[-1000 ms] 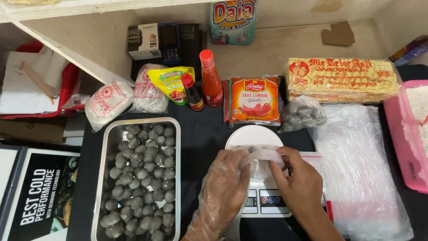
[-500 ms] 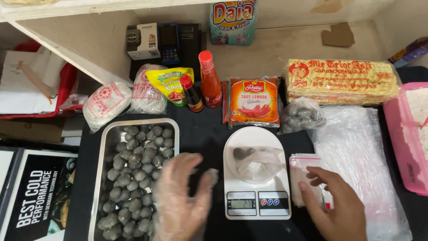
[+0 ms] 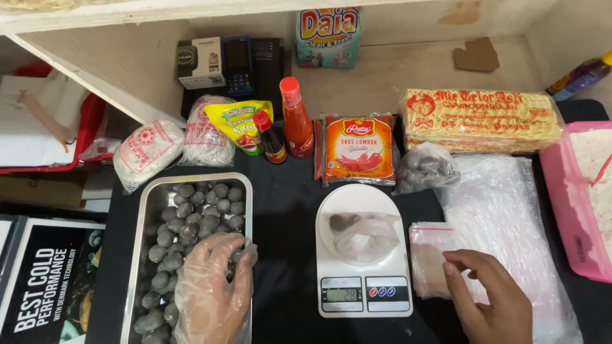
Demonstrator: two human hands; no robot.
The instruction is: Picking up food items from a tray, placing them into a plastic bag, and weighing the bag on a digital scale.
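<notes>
Over the steel tray [image 3: 148, 210], the gloved left hand [image 3: 213, 280] cups round grey meatballs [image 3: 191, 220].

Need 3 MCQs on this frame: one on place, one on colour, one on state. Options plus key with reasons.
1. Where is the left hand?
A. over the metal tray of grey balls
B. on the kitchen scale
C. on the pink tub

2. What colour is the cap of the tall sauce bottle?
A. green
B. red
C. white

3. What covers the hands?
A. both bare
B. both gloved
C. a clear plastic glove on the left hand, the right hand bare

Key: 1 A, the gloved fingers sit among the balls in the tray. 2 B, the cap matches the orange-red bottle. 3 C, crinkled film shows on the left hand only; the right, by the small stack of bags, shows none.
</notes>
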